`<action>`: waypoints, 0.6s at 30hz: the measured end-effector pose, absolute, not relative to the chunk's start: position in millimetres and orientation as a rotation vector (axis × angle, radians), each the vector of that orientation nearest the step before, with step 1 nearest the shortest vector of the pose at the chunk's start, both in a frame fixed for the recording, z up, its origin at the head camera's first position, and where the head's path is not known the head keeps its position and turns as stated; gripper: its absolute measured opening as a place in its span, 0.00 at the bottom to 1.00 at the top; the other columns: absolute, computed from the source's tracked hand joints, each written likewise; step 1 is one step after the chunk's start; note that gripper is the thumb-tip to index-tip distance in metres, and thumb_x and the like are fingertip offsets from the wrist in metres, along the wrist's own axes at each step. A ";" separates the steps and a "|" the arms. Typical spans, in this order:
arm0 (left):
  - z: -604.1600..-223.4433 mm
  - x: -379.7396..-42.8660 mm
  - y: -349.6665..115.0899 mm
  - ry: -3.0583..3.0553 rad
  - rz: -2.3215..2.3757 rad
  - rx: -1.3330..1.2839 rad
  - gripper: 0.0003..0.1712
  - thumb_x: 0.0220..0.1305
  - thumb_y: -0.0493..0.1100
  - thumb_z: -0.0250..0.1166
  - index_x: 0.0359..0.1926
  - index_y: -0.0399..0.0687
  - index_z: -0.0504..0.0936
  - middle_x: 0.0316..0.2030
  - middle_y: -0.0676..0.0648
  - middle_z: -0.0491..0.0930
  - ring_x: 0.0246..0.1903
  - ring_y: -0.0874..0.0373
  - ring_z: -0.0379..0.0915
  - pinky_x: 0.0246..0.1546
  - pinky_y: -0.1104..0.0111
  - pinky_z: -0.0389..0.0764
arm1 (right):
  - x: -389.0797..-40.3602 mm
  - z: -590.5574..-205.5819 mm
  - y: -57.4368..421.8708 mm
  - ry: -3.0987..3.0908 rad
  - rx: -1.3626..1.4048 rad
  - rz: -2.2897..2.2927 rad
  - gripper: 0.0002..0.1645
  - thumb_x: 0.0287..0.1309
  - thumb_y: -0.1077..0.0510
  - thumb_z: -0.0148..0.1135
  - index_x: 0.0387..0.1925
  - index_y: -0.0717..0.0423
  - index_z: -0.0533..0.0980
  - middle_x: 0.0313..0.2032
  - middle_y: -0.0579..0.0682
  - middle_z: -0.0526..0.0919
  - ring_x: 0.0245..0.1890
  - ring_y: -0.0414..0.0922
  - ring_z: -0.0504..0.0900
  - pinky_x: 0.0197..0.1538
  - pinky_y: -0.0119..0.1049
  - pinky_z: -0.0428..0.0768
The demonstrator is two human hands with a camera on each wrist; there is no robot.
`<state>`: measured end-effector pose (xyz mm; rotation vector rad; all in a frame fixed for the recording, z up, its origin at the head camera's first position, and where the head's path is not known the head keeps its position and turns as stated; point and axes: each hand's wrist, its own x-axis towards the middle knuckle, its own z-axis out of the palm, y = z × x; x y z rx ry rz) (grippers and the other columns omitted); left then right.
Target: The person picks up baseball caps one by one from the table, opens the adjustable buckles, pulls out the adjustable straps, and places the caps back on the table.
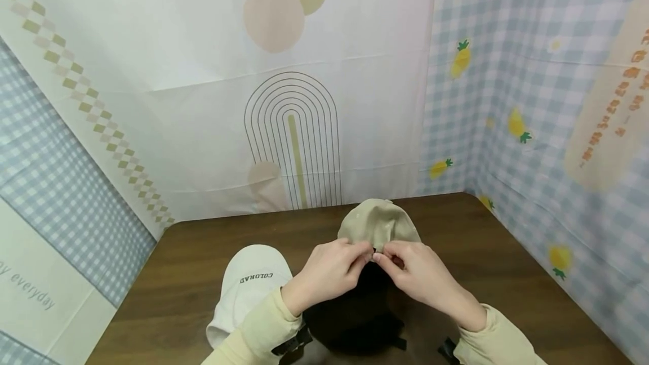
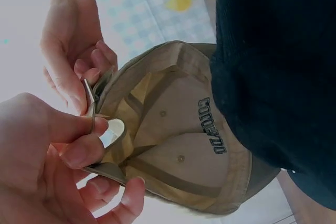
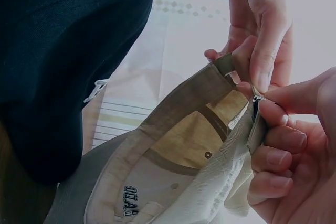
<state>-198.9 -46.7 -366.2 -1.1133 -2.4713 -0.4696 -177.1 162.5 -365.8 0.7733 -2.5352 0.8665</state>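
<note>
Both hands hold a beige cap [image 1: 377,223] by its back adjustment strap. The left hand [image 1: 330,269] pinches one side of the strap between thumb and fingers, while the right hand [image 1: 425,270] pinches the other side close by. A small dark buckle [image 3: 255,107] shows at the right fingertips in the right wrist view. The wrist views look into the cap's crown, where stitched lettering [image 2: 211,126] shows on the inner panel. How the strap sits in the buckle is partly hidden by the fingers. Below the hands lies a black cap [image 1: 355,320].
A white cap [image 1: 250,289] with dark lettering lies on the brown table [image 1: 192,258], left of the left forearm. Dark bands sit at both sleeve cuffs. Patterned cloths [image 1: 375,128] hang behind and beside the table.
</note>
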 end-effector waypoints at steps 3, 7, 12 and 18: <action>-366.2 -199.1 -45.0 -2.478 -0.482 -1.093 0.10 0.73 0.47 0.60 0.31 0.58 0.75 0.18 0.60 0.65 0.23 0.63 0.64 0.19 0.73 0.63 | -176.2 -365.9 162.2 -2.508 0.780 0.843 0.26 0.66 0.54 0.66 0.17 0.40 0.62 0.16 0.32 0.57 0.17 0.29 0.55 0.23 0.28 0.59; -365.4 -197.9 -43.4 -2.485 -0.513 -1.048 0.12 0.72 0.46 0.61 0.28 0.58 0.74 0.18 0.61 0.65 0.24 0.62 0.64 0.19 0.71 0.64 | -175.0 -365.3 159.2 -2.491 0.780 0.788 0.26 0.67 0.54 0.65 0.16 0.40 0.62 0.17 0.32 0.58 0.17 0.29 0.56 0.22 0.28 0.60; -363.8 -195.8 -39.5 -2.516 -0.614 -1.071 0.10 0.72 0.43 0.60 0.30 0.57 0.77 0.22 0.62 0.69 0.26 0.64 0.66 0.23 0.73 0.66 | -172.9 -366.4 158.2 -2.492 0.697 0.739 0.27 0.66 0.53 0.66 0.16 0.40 0.62 0.17 0.33 0.57 0.15 0.30 0.56 0.21 0.29 0.59; -360.5 -193.6 -41.1 -2.576 -0.742 -1.115 0.10 0.74 0.41 0.58 0.32 0.54 0.77 0.24 0.60 0.70 0.29 0.63 0.65 0.31 0.75 0.67 | -172.5 -367.5 157.1 -2.429 0.659 0.765 0.23 0.64 0.50 0.68 0.17 0.37 0.67 0.16 0.31 0.59 0.15 0.29 0.57 0.20 0.28 0.61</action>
